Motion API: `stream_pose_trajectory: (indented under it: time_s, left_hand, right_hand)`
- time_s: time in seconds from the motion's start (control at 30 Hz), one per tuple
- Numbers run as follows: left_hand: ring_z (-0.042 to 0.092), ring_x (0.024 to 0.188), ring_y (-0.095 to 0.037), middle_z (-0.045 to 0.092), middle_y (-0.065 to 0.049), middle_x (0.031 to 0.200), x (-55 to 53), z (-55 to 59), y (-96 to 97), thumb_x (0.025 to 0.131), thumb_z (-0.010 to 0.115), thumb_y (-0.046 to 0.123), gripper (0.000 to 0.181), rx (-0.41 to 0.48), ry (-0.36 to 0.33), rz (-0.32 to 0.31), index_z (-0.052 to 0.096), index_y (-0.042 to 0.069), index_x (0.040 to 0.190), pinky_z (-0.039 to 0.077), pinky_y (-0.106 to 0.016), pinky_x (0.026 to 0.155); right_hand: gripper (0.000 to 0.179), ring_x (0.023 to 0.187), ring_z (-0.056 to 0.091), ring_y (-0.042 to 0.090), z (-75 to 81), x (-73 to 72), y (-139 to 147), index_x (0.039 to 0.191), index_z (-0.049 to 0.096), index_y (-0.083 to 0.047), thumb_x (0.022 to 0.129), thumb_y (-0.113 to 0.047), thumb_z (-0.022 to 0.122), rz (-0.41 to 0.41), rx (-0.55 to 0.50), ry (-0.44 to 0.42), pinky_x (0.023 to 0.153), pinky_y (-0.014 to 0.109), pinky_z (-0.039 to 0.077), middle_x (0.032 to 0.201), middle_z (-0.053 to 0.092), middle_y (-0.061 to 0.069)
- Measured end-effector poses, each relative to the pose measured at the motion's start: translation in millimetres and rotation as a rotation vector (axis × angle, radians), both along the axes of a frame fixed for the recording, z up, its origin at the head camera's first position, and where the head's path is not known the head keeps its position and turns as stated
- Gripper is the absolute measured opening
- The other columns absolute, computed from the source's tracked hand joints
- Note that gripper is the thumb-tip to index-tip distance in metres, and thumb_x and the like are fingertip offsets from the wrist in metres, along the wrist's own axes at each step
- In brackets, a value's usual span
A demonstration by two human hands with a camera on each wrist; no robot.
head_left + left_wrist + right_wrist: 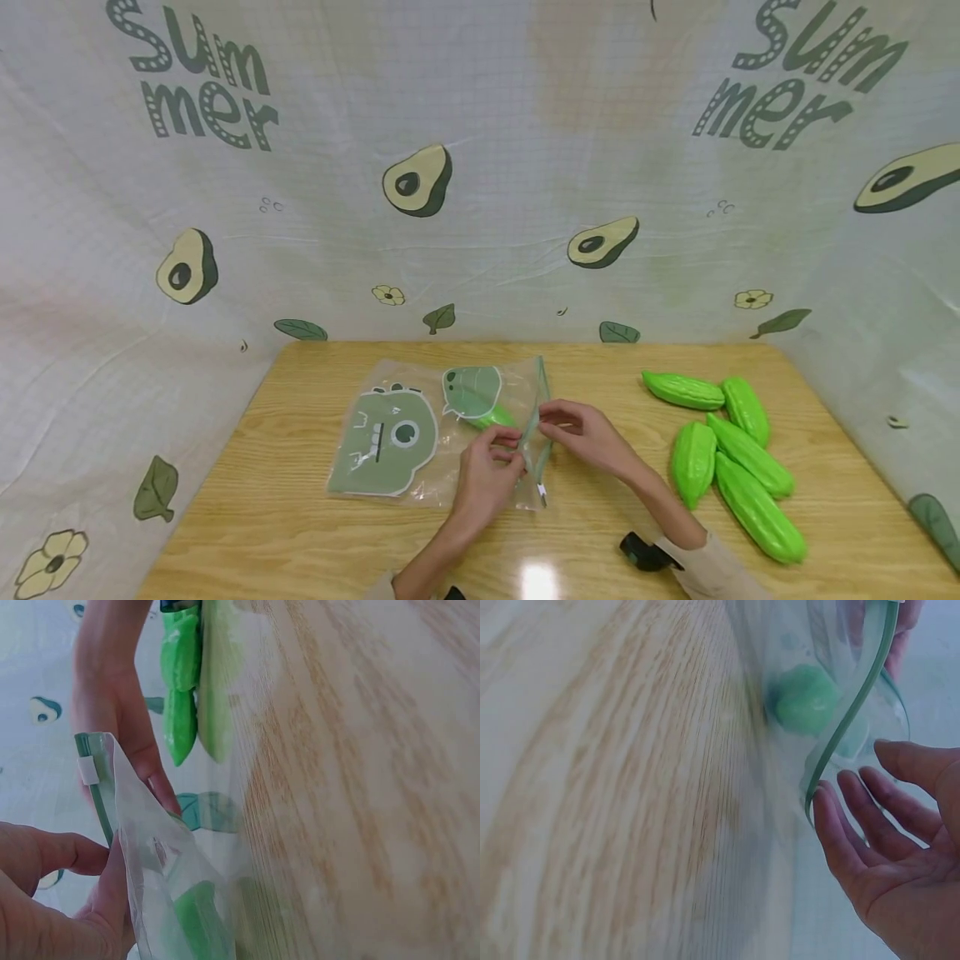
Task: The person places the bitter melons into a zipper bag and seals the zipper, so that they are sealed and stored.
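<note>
A clear zip bag [390,446] with green monster prints lies on the table, its green-edged mouth toward the right. Inside shows one bright green gourd [496,416], partly covered by a print. My left hand [486,475] pinches the near lip of the mouth between thumb and fingers, as the left wrist view shows. At the opposite lip is my right hand [588,433]; in the right wrist view its fingers are loosely bent, fingertips touching the green edge [855,705]. The mouth is spread between the hands. A white slider [88,770] sits at the strip's near end.
Several bright green ridged gourds [750,454], like bitter melons, lie in a group on the right of the wooden table [300,533]. A printed cloth [495,275] with avocados and leaves hangs behind the table and along its sides.
</note>
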State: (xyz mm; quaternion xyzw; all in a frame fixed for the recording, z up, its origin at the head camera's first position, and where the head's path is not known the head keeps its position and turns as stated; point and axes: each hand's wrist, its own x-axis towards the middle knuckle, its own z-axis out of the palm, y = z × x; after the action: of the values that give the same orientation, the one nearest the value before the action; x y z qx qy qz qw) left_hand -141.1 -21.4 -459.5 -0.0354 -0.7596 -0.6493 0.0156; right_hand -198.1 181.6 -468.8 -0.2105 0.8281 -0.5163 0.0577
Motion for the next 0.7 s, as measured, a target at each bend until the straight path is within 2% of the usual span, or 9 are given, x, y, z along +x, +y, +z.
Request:
stream_pose_trajectory:
  time_s: [0.27,0.7]
  left_hand:
    - [0.07,0.078,-0.016,0.068,-0.009,0.099,-0.4,-0.9,-0.2,0.081,0.067,-0.011,0.028,-0.023,0.006,0.004,0.07,-0.001,0.107,0.055,-0.021,0.058]
    - [0.07,0.078,-0.015,0.068,-0.009,0.098,-2.6,-2.9,-1.2,0.082,0.067,-0.01,0.026,-0.033,0.017,0.005,0.07,-0.001,0.106,0.055,-0.021,0.059]
  right_hand:
    - [0.03,0.112,0.066,0.032,1.1,7.6,5.7,0.125,0.066,0.003,0.101,-0.014,0.067,-0.019,-0.03,0.007,0.095,0.035,0.056,0.122,0.069,0.017]
    - [0.026,0.106,0.069,0.022,1.7,19.5,20.3,0.121,0.069,0.002,0.101,-0.014,0.067,-0.104,-0.005,0.139,0.091,0.035,0.058,0.115,0.072,0.017]
